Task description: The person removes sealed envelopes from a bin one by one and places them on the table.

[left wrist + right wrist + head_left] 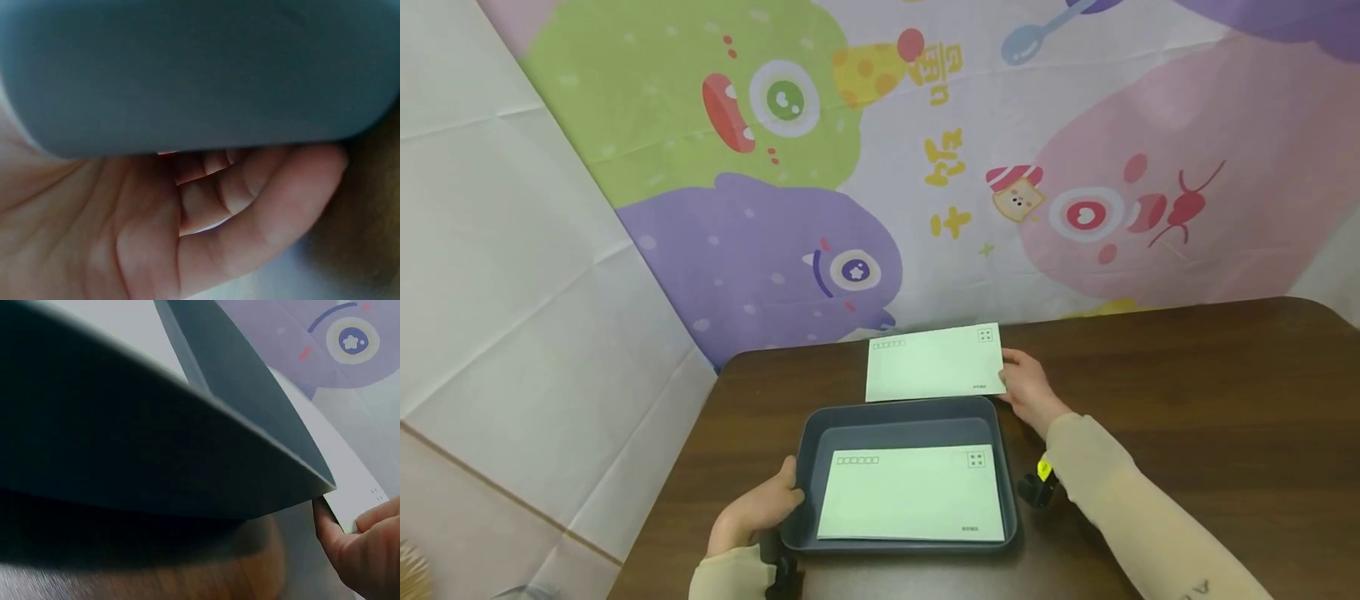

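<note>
My right hand (1030,385) pinches a pale envelope (934,364) by its right edge, with thumb and fingers on either side of it. The envelope is above the far rim of a dark grey rectangular tray (887,432). Inside the tray lies another envelope (910,497), printed side up; thin edges under it suggest a stack. At the tray's left side my left hand (758,507) holds the wall, thumb at the rim. In the left wrist view its curled fingers (250,231) lie against the tray's underside. The tray wall (156,444) fills much of the right wrist view.
The tray stands near the front of a dark wooden table (1187,400). Behind it hangs a cartoon-printed cloth (970,275), and a white panel (550,275) stands on the left. A black wrist device (1037,490) sits beneath the right sleeve.
</note>
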A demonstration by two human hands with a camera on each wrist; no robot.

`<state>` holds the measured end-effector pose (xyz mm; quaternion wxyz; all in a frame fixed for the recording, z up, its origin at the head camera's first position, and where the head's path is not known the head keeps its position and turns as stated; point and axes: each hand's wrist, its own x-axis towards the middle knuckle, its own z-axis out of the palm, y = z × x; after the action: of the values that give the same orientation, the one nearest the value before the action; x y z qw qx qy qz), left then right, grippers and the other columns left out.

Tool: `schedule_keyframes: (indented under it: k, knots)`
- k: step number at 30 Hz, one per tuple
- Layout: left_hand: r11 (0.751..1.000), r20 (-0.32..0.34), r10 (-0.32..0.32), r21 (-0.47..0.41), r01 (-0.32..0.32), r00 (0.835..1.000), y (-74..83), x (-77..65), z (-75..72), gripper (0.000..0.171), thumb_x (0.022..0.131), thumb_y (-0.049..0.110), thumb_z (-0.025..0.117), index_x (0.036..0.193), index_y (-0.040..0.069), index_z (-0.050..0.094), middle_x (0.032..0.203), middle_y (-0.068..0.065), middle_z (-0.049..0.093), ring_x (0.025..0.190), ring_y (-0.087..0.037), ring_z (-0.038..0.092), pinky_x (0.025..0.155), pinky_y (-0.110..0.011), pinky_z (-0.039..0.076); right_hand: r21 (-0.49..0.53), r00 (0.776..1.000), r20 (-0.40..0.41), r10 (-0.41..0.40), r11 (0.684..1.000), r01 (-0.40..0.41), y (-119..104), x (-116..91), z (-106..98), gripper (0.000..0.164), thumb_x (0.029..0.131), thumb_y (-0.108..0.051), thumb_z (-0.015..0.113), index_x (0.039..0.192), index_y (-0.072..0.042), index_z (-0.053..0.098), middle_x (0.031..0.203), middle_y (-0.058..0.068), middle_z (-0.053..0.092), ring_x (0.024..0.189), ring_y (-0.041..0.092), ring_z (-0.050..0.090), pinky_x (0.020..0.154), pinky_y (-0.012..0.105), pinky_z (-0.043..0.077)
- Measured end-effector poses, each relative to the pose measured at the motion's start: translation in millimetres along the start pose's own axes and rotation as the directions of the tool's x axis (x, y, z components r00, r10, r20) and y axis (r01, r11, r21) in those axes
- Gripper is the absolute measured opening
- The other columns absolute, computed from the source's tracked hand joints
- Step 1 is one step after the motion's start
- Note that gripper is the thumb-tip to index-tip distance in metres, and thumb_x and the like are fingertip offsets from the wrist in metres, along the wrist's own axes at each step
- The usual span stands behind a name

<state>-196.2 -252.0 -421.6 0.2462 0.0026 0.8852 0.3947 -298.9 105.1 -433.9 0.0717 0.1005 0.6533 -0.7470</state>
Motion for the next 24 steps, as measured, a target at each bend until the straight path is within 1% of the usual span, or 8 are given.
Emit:
schedule_keyframes:
  k: [4, 6, 8, 11, 16, 18, 21, 24]
  knots:
    - [1.0, 0.001, -0.006, 0.002, 0.006, 1.0, 0.1, 0.0, 0.2, 0.065, 0.092, 0.006, 0.034, 0.137, -0.016, -0.007, 0.145, -0.032, -0.008, 0.135, -0.043, -0.006, 0.107, -0.057, 0.002, -0.035, 0.999, 0.038, 0.023, 0.999, -0.021, 6, 0, -2, 0.058, 0.086, 0.009, 0.028, 0.143, 0.003, 0.019, 0.14, 0.028, 0.032, 0.104, 0.023, 0.05, 0.079, 0.03, 0.045]
    - [1.0, 0.001, -0.006, 0.003, 0.006, 1.0, 0.0, 0.1, 0.2, 0.065, 0.092, 0.007, 0.034, 0.137, -0.016, -0.006, 0.145, -0.032, -0.007, 0.135, -0.043, -0.006, 0.107, -0.057, 0.003, -0.058, 0.999, 0.043, 0.023, 0.998, -0.021, 9, 0, -2, 0.058, 0.086, 0.008, 0.03, 0.143, 0.002, 0.021, 0.139, 0.028, 0.033, 0.089, 0.016, 0.054, 0.075, 0.028, 0.044]
    - [1.0, 0.0, -0.009, 0.003, 0.009, 1.0, -0.1, 0.1, 0.2, 0.065, 0.092, 0.007, 0.034, 0.137, -0.016, -0.006, 0.145, -0.032, -0.007, 0.135, -0.043, -0.006, 0.107, -0.057, 0.003, -0.092, 0.999, 0.036, 0.022, 0.996, -0.018, 11, -1, -2, 0.057, 0.086, 0.007, 0.033, 0.142, 0.002, 0.025, 0.137, 0.027, 0.037, 0.066, 0.01, 0.051, 0.07, 0.026, 0.044]
    - [1.0, 0.003, -0.017, -0.005, 0.017, 1.0, -0.4, 0.3, 0.1, 0.065, 0.092, 0.007, 0.034, 0.137, -0.016, -0.007, 0.145, -0.032, -0.008, 0.134, -0.043, -0.007, 0.107, -0.057, 0.002, -0.143, 1.0, 0.024, 0.008, 0.99, -0.005, 14, -2, 0, 0.053, 0.086, 0.005, 0.038, 0.139, 0.002, 0.031, 0.133, 0.027, 0.042, 0.057, 0.003, 0.048, 0.063, 0.021, 0.044]
    - [1.0, 0.002, -0.03, -0.005, 0.03, 1.0, -1.0, 1.2, -0.3, 0.065, 0.093, 0.007, 0.035, 0.138, -0.015, -0.007, 0.146, -0.031, -0.009, 0.134, -0.043, -0.008, 0.107, -0.057, 0.001, -0.216, 1.0, 0.008, -0.016, 0.976, 0.018, 20, -4, 6, 0.05, 0.084, 0.004, 0.043, 0.134, 0.005, 0.038, 0.123, 0.028, 0.051, 0.06, 0.005, 0.051, 0.052, 0.019, 0.041]
    - [1.0, -0.001, -0.029, 0.002, 0.029, 1.0, -1.2, 1.6, -0.3, 0.065, 0.093, 0.008, 0.035, 0.138, -0.015, -0.007, 0.146, -0.031, -0.008, 0.135, -0.043, -0.007, 0.107, -0.057, 0.002, -0.243, 1.0, 0.001, -0.027, 0.97, 0.027, 22, -3, 7, 0.048, 0.085, 0.004, 0.044, 0.132, 0.005, 0.04, 0.12, 0.028, 0.053, 0.061, 0.008, 0.052, 0.052, 0.02, 0.041]
    - [1.0, -0.002, -0.026, 0.011, 0.026, 1.0, -1.4, 2.2, -0.3, 0.065, 0.092, 0.007, 0.035, 0.138, -0.015, -0.006, 0.146, -0.031, -0.008, 0.135, -0.043, -0.007, 0.107, -0.057, 0.002, -0.308, 0.999, -0.012, -0.05, 0.95, 0.044, 24, -4, 7, 0.045, 0.086, 0.001, 0.046, 0.131, 0.005, 0.043, 0.116, 0.027, 0.055, 0.073, 0.015, 0.058, 0.06, 0.022, 0.046]
    - [1.0, -0.001, -0.019, 0.01, 0.019, 1.0, -1.8, 2.6, -0.2, 0.065, 0.092, 0.007, 0.034, 0.137, -0.016, -0.006, 0.145, -0.032, -0.008, 0.135, -0.043, -0.007, 0.107, -0.057, 0.002, -0.401, 0.995, -0.031, -0.09, 0.913, 0.07, 25, -5, 7, 0.042, 0.086, -0.003, 0.05, 0.127, 0.004, 0.048, 0.11, 0.024, 0.059, 0.087, 0.023, 0.059, 0.069, 0.027, 0.049]
